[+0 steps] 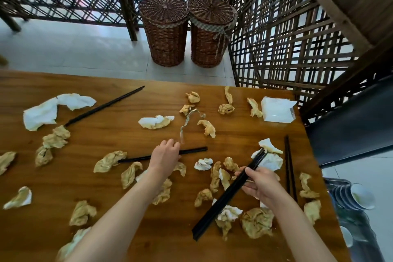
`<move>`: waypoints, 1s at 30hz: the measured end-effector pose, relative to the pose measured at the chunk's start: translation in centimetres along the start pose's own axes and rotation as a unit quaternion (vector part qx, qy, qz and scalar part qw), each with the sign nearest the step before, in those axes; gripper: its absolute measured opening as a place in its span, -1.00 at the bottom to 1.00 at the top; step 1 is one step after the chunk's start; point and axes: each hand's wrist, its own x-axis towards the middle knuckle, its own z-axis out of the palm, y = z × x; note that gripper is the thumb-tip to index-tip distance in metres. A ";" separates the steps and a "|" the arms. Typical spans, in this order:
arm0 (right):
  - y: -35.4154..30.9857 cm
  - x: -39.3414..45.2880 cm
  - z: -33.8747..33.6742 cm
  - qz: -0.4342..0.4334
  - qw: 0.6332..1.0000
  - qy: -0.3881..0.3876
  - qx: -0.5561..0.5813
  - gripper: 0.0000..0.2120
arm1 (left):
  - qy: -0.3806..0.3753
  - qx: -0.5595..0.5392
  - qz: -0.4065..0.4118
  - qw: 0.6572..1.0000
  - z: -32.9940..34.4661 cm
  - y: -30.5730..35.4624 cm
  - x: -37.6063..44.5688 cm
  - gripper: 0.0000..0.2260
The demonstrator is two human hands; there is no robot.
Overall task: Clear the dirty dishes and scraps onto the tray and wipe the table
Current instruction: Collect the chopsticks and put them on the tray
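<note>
Mostly the crumpled napkins (109, 161) look stained yellow-brown.

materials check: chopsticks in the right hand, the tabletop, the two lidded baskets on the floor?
Chopsticks held by the right hand: black, smooth, faint sheen, square butt ends; likely plastic or lacquered wood, can't tell which. Tabletop: orange-brown wood grain, semi-gloss; solid wood or veneer. Baskets: brown woven wicker or rattan, weave visible on lids and sides.

We see two bare arms and our left hand (164, 156) and right hand (260, 185). No sleeves, gloves, rings or watches on them.
</note>
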 end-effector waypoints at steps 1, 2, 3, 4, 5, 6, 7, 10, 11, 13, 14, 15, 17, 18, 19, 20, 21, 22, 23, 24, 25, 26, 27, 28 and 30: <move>-0.1 0.1 0.2 0.005 1.000 -0.003 0.004 -0.85 | 0.007 -0.001 -0.014 1.000 -0.2 -0.7 -0.4 -0.78; -0.2 0.3 0.4 0.009 1.000 -0.006 0.010 -0.85 | 0.015 0.001 -0.030 0.999 -0.4 -1.5 -0.9 -0.78; -0.3 0.4 0.6 0.012 1.000 -0.009 0.016 -0.86 | 0.021 0.006 -0.047 0.999 -0.5 -2.4 -1.4 -0.78; -0.4 0.4 0.9 0.015 1.000 -0.012 0.020 -0.86 | 0.022 0.015 -0.062 0.998 -0.5 -3.3 -2.1 -0.78; -0.4 0.4 1.2 0.018 1.000 -0.014 0.021 -0.86 | 0.015 0.031 -0.074 0.997 -0.5 -4.2 -2.7 -0.79; -0.5 0.4 1.4 0.018 1.000 -0.016 0.018 -0.86 | 0.006 0.050 -0.085 0.995 -0.5 -5.0 -3.3 -0.80; -0.6 0.3 1.7 0.017 1.000 -0.019 0.014 -0.86 | -0.004 0.066 -0.099 0.993 -0.5 -5.7 -3.8 -0.81; -0.7 0.0 2.4 0.014 0.999 -0.031 -0.003 -0.86 | -0.024 0.081 -0.129 0.988 -0.5 -6.4 -4.3 -0.87; -0.7 -0.1 2.5 0.012 0.999 -0.031 -0.007 -0.86 | -0.028 0.083 -0.132 0.987 -0.6 -6.3 -4.3 -0.90; -0.8 -0.3 2.7 0.011 1.000 -0.025 -0.010 -0.86 | -0.039 0.098 -0.128 0.986 -0.8 -5.8 -4.1 -0.92; -0.9 -0.4 2.7 0.011 1.000 -0.021 -0.008 -0.86 | -0.045 0.110 -0.123 0.985 -0.9 -5.6 -4.0 -0.92; -0.9 -0.6 2.7 0.010 1.000 -0.019 -0.007 -0.85 | -0.051 0.119 -0.120 0.984 -1.1 -5.4 -3.9 -0.90; -0.8 -1.1 2.6 0.005 1.000 -0.017 -0.003 -0.84 | -0.057 0.124 -0.121 0.983 -1.4 -5.1 -3.8 -0.89; -0.8 -1.3 2.4 0.000 1.000 -0.016 0.003 -0.83 | -0.056 0.118 -0.125 0.983 -1.7 -5.0 -3.8 -0.90; -0.7 -1.6 2.3 -0.005 1.000 -0.013 0.011 -0.82 | -0.053 0.110 -0.131 0.984 -2.0 -4.9 -3.8 -0.92; -0.7 -2.0 2.1 -0.010 1.000 -0.007 0.017 -0.83 | -0.047 0.101 -0.134 0.985 -2.4 -4.9 -3.8 -0.94; -0.6 -2.4 2.0 -0.013 1.000 0.000 0.023 -0.84 | -0.040 0.094 -0.133 0.986 -2.8 -4.7 -3.9 -0.95; -0.5 -2.9 1.8 -0.016 0.999 0.006 0.028 -0.85 | -0.031 0.083 -0.131 0.987 -3.2 -4.6 -4.0 -0.96; -0.3 -3.4 1.7 -0.020 0.999 0.010 0.033 -0.86 | -0.019 0.058 -0.131 0.990 -3.5 -4.5 -4.1 -0.96; 0.0 -3.8 1.6 -0.023 0.999 0.013 0.038 -0.87 | -0.004 0.024 -0.128 0.991 -3.8 -4.4 -4.3 -0.96; 0.3 -4.3 1.5 -0.026 0.999 0.014 0.042 -0.88 | 0.012 -0.014 -0.126 0.992 -4.1 -4.4 -4.6 -0.95; 0.8 -4.8 1.5 -0.030 0.998 0.015 0.045 -0.88 | 0.027 -0.046 -0.124 0.991 -4.3 -4.3 -5.0 -0.95; 1.3 -5.2 1.4 -0.034 0.998 0.018 0.046 -0.88 | 0.039 -0.070 -0.122 0.989 -4.5 -4.3 -5.4 -0.95; 1.8 -5.6 1.4 -0.037 0.998 0.020 0.045 -0.87 | 0.050 -0.094 -0.118 0.987 -4.6 -4.2 -5.9 -0.95; 3.1 -6.4 1.3 -0.042 0.997 0.026 0.052 -0.86 | 0.057 -0.154 -0.107 0.981 -4.8 -4.0 -6.8 -0.95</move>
